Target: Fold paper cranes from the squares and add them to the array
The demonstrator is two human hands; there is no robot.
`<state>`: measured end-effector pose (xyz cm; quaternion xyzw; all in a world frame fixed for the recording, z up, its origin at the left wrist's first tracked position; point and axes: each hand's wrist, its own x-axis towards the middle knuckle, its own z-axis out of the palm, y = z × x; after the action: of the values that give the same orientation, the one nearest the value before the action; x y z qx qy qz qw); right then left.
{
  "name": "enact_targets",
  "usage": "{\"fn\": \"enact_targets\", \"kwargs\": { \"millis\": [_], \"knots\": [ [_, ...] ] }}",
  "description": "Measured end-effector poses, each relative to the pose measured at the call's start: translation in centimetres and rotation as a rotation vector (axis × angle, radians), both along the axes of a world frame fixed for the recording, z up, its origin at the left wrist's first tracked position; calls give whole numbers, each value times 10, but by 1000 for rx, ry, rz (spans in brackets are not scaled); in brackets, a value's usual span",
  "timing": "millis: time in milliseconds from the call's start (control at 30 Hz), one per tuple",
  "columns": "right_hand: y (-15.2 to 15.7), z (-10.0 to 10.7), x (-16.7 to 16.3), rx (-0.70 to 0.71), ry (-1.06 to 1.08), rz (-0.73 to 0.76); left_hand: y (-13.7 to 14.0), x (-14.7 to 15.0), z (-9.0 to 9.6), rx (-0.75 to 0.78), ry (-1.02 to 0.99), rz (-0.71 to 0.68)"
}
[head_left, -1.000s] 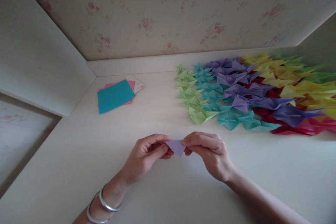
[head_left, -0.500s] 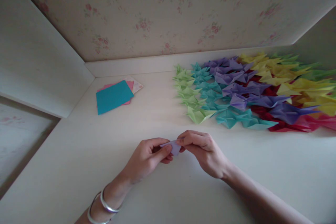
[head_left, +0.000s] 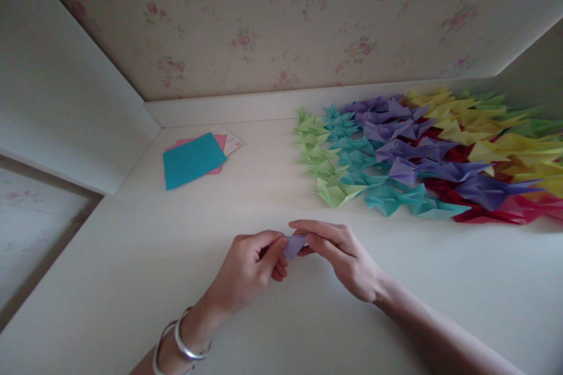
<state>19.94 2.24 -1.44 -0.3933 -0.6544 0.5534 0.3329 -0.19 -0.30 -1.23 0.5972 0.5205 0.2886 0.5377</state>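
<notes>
A small folded piece of light purple origami paper (head_left: 294, 246) is held up between my two hands over the white table. My left hand (head_left: 255, 263) pinches its left end between thumb and fingers. On the other side, my right hand (head_left: 345, 258) has its thumb on the right corner, with the index finger stretched along behind the top edge. Parts of the paper are hidden under the fingertips. Two silver bangles (head_left: 187, 343) circle my left wrist.
Rows of folded paper cranes (head_left: 396, 155) in green, teal, purple, red and yellow cover the back right of the table (head_left: 264, 187). At the back left lies a teal sheet (head_left: 193, 161) over pink paper (head_left: 220, 142) and a printed card (head_left: 231, 142). Behind stands a flowered wall (head_left: 264, 23).
My right fingers have shifted, the index finger now stretched out over the paper's top edge. The purple paper shows a narrower, more pointed shape. The view has moved slightly.
</notes>
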Motion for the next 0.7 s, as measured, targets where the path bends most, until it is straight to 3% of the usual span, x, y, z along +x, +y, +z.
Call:
{"fn": "enact_targets", "kwargs": {
  "millis": [100, 167, 300, 533, 633, 700],
  "knots": [
    [1, 0, -3, 47, -107, -44, -4, 1, -4, 214, 162, -34],
    [1, -1, -4, 146, -149, -25, -5, 1, -8, 236, 158, 7],
    [1, -6, 0, 427, -150, 1, -3, 0, -9, 109, -8, 145],
    [2, -14, 6, 863, -166, 2, 5, 2, 1, -220, -267, 215],
    [3, -18, 7, 964, -172, 11, 6, 2, 0, -259, -330, 268],
    [1, -20, 6, 933, -167, 13, 7, 1, -2, -260, -358, 283]
  ]
}}
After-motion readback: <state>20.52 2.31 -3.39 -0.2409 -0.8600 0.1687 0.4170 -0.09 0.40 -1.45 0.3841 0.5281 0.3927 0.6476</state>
